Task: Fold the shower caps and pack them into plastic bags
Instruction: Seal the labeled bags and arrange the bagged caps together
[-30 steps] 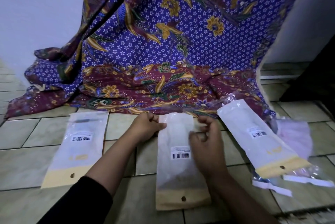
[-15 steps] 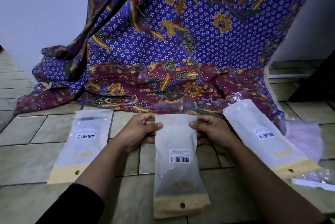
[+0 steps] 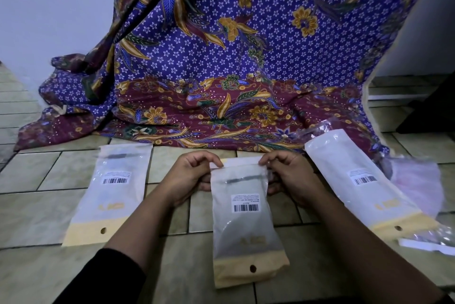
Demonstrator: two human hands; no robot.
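While both hands pinched its far corners, the middle plastic bag (image 3: 246,220) lay lengthwise on the tiled floor (image 3: 37,217).
Its cream band with a punched hole sat nearest, then frosted film over something dark, then a barcode label; the left hand (image 3: 189,178) gripped the far left corner and the right hand (image 3: 290,178) the far right corner. A similar left bag (image 3: 110,192) and right bag (image 3: 364,180) lay apart on either side. Beyond, a purple-and-maroon floral cloth (image 3: 234,57) draped down to the floor.
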